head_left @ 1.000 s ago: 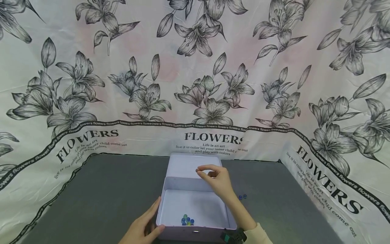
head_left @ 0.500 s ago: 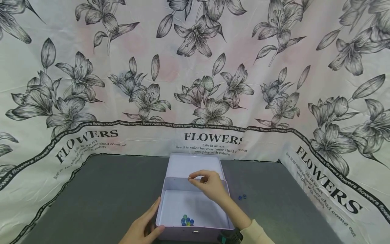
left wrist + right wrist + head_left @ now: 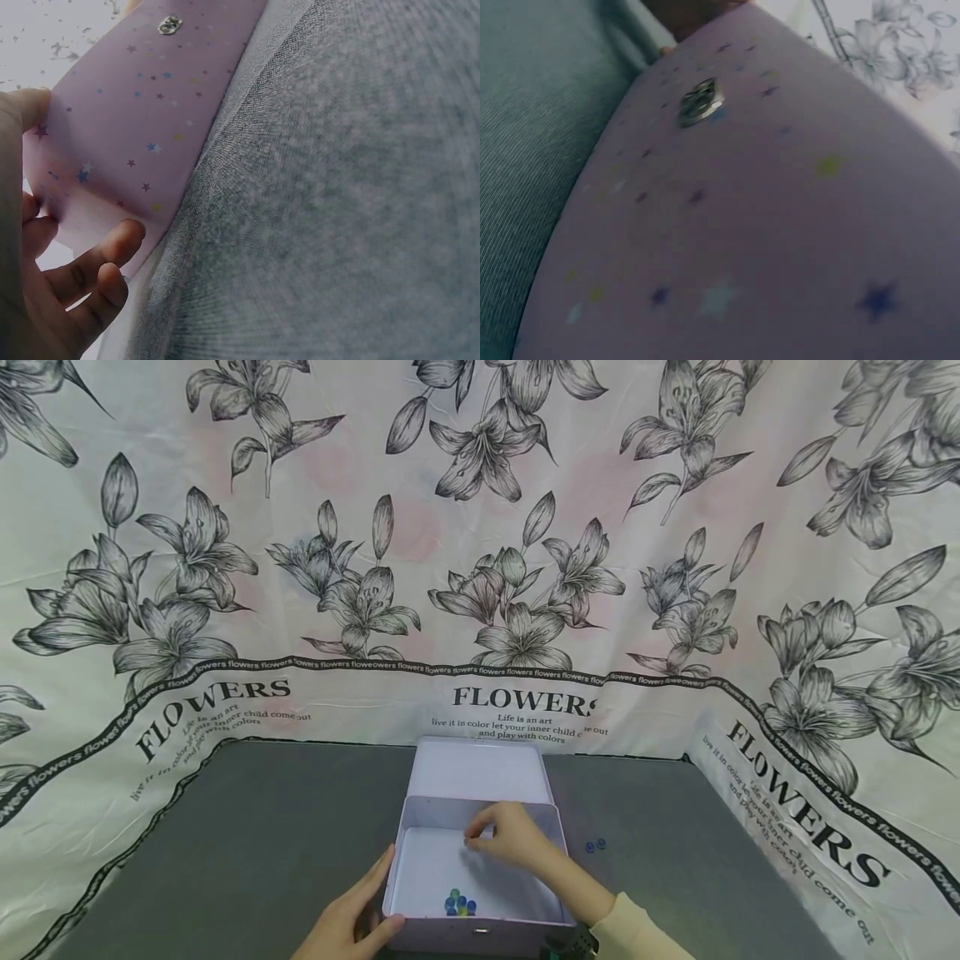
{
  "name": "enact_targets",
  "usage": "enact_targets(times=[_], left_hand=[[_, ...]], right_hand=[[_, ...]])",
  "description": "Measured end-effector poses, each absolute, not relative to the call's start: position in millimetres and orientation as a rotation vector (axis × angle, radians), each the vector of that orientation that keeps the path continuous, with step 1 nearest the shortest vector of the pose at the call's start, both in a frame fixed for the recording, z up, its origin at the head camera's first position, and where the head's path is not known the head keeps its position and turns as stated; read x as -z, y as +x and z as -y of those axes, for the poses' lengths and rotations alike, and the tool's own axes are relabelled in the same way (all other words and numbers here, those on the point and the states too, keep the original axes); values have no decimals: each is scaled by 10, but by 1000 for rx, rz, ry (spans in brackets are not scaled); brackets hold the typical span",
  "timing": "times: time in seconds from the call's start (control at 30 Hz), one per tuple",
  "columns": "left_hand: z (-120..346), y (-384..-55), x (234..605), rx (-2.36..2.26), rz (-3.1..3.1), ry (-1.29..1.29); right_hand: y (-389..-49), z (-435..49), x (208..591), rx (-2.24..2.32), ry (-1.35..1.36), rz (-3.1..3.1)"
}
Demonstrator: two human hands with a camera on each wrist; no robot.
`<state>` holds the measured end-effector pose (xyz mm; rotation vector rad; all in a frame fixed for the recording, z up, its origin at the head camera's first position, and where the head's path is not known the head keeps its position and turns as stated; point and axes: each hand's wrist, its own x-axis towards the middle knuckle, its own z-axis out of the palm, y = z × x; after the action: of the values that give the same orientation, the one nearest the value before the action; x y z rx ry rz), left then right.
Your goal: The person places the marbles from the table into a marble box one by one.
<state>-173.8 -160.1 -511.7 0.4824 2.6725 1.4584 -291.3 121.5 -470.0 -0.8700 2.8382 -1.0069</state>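
Observation:
An open lilac metal box [image 3: 517, 883] with a pale interior stands on the table, its lid [image 3: 480, 768] folded back. My left hand [image 3: 352, 910] grips the box's front left corner, thumb at the front rim and fingers along the side. In the left wrist view, the left hand's fingers [image 3: 120, 241] are partly bent by the star-printed wall. Inside the box, my right hand [image 3: 510, 837] pinches a small marble [image 3: 467, 841], mostly hidden by the fingertips. Several blue, green and yellow marbles [image 3: 461, 903] lie together near the box's front wall.
Two blue marbles [image 3: 596, 845] lie on the grey tablecloth [image 3: 675, 860] right of the box. A metal clasp [image 3: 701, 103] sticks out from the box's front. Behind the table hangs a flower-printed curtain [image 3: 360, 702].
My right hand has moved left and then down, from over the lid into the box, still pinching the marble. The left hand stays at the corner.

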Motion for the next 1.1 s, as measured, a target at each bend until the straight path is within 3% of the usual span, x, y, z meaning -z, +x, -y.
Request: enact_targets(times=[0.43,1.1], left_hand=[[1629,-1719,5120,-1481,-2688,498],[1609,-1719,5137,-1498,-2676,534]], right_hand=[[-2842,-1159,4712,787,-893,-2852],[-2845,-1339,4525,1550,-654,-2728]])
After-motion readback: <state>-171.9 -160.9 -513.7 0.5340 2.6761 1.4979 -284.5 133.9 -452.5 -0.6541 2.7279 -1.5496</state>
